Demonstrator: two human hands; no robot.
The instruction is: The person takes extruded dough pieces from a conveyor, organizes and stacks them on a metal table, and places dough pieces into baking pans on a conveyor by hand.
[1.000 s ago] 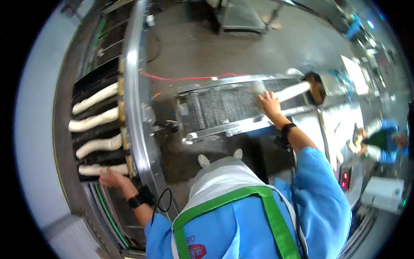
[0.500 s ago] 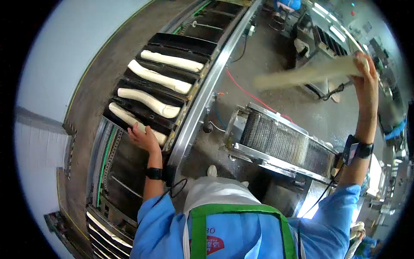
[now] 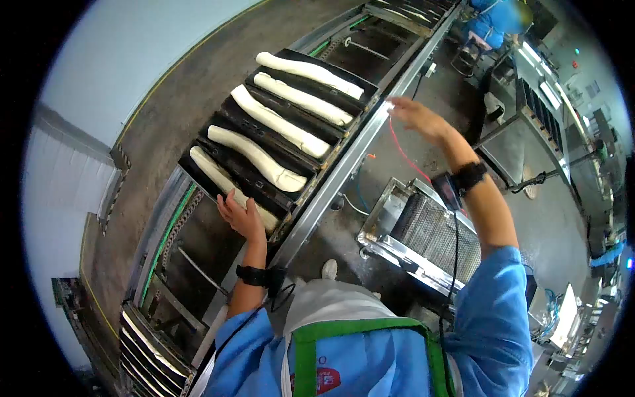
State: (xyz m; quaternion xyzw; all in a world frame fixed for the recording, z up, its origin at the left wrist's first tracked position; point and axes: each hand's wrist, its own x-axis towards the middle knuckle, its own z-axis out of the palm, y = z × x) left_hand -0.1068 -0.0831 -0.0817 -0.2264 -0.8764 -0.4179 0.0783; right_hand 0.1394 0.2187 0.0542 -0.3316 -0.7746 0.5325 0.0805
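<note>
Long pale dough strips lie one to a channel in a black loaf tray (image 3: 242, 129) on the conveyor. My left hand (image 3: 242, 216) rests on the nearest dough strip (image 3: 215, 173), its fingers spread over the near side of the strip. Beyond it are a bent strip (image 3: 258, 157) and a straighter one (image 3: 278, 122), with others farther along. In the farthest channel lies another dough strip (image 3: 311, 71). My right hand (image 3: 421, 120) is in the air over the metal rail, to the right of that strip, with nothing in it and the fingers stretched out.
The steel rail (image 3: 344, 169) runs along the conveyor's right side. A wire-mesh belt machine (image 3: 436, 231) stands to my right. More filled trays (image 3: 153, 351) sit lower left. A person in blue (image 3: 486, 30) is at the far end, near a steel table (image 3: 512, 142).
My right hand has swung left and let go of a dough strip, which now lies in the farthest channel. My left hand stays on the nearest strip. The view has shifted.
</note>
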